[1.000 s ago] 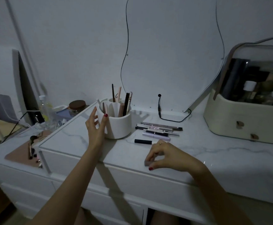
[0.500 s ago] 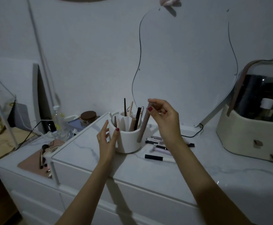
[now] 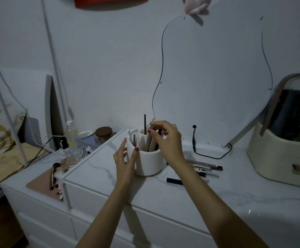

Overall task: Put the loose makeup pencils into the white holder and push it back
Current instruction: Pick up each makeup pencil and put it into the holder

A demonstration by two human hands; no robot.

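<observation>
Pencils (image 3: 203,167) lie half hidden behind the right hand (image 3: 167,138), whose curled fingers' grip is unclear.

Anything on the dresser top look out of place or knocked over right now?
Nothing is spilled or tipped. The white holder stands upright, steadied by the left hand while the right hand lowers a pencil in. The only clutter is the loose pencils and a black pencil lying flat beside it.
</observation>
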